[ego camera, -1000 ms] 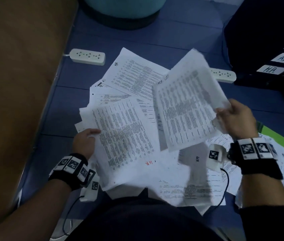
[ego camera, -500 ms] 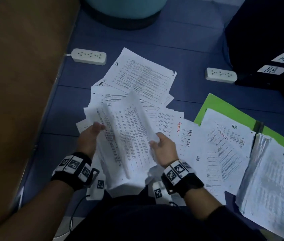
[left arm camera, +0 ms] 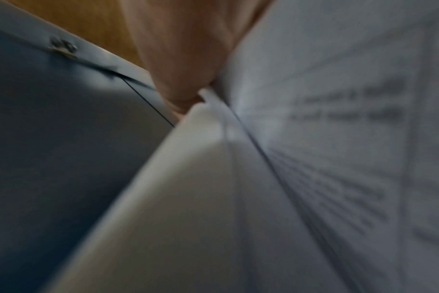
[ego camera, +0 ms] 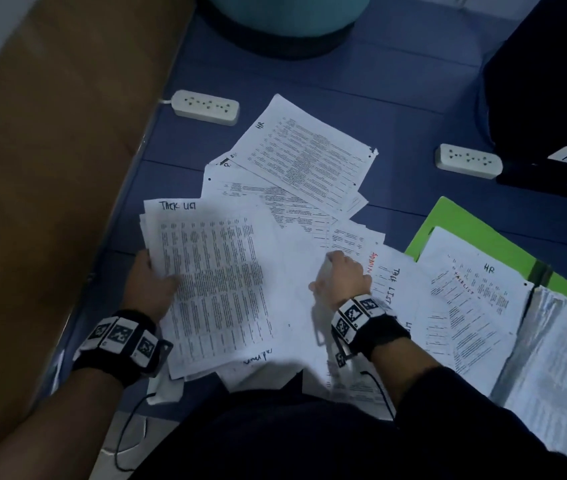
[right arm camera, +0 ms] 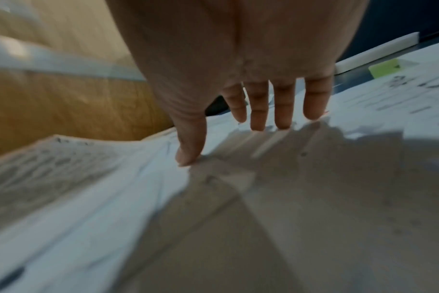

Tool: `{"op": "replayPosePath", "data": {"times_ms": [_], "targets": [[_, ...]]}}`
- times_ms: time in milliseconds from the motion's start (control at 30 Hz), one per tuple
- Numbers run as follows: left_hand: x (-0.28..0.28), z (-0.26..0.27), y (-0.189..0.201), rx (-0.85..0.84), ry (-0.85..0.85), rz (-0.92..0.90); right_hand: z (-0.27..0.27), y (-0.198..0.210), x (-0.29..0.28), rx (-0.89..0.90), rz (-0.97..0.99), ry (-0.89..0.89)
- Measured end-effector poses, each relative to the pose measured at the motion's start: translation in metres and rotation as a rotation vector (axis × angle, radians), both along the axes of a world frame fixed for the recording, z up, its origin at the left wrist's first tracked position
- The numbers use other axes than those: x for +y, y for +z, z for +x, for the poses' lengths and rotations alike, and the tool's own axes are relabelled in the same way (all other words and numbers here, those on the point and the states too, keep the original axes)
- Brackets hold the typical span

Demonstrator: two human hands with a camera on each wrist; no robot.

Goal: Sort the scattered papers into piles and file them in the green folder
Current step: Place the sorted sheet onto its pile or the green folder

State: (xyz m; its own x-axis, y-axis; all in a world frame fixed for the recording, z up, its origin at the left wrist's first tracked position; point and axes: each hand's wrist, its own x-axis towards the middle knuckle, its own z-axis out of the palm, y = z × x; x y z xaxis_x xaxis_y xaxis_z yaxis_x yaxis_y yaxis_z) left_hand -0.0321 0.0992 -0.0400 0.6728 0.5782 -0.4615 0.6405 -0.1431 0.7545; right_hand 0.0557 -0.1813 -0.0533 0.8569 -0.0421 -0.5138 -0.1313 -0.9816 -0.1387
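Head view: left hand (ego camera: 152,285) holds the "Task List" stack (ego camera: 212,289); green folder (ego camera: 476,233) lies open on the floor at right.

Left wrist view: thumb pinches the stack's edge.

Right wrist view: right hand (right arm camera: 251,79), fingers (right arm camera: 258,111) straight, presses loose papers (right arm camera: 313,178). Sorting under way; next, pick a matching sheet.

Blue floor (ego camera: 396,98) carries everything I see. Loose printed papers (ego camera: 303,161) spread across its middle, overlapping. Open green folder (ego camera: 462,230) lies at right, sheets on it. Two white power strips (ego camera: 206,107) (ego camera: 469,161) lie flat near the papers, well apart.
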Motion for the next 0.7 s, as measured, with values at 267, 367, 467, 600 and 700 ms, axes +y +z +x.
{"op": "replayPosePath", "data": {"times_ms": [267, 367, 467, 600, 700], "targets": [[0.003, -0.017, 0.011, -0.131, 0.016, -0.01, 0.005, 0.064, -0.049, -0.233, 0.364, -0.201], [0.0, -0.018, 0.016, -0.147, -0.06, 0.002, 0.001, 0.115, -0.069, -0.509, 0.421, -0.165], [-0.005, -0.018, 0.018, -0.144, -0.163, 0.046, -0.011, 0.16, -0.073, -0.69, 0.459, -0.128], [-0.012, -0.019, 0.019, -0.116, -0.181, 0.035, -0.027, 0.198, -0.072, -0.715, 0.432, -0.056], [-0.014, -0.022, 0.02, -0.104, -0.188, 0.043, -0.032, 0.207, -0.084, -0.737, 0.341, -0.053]]}}
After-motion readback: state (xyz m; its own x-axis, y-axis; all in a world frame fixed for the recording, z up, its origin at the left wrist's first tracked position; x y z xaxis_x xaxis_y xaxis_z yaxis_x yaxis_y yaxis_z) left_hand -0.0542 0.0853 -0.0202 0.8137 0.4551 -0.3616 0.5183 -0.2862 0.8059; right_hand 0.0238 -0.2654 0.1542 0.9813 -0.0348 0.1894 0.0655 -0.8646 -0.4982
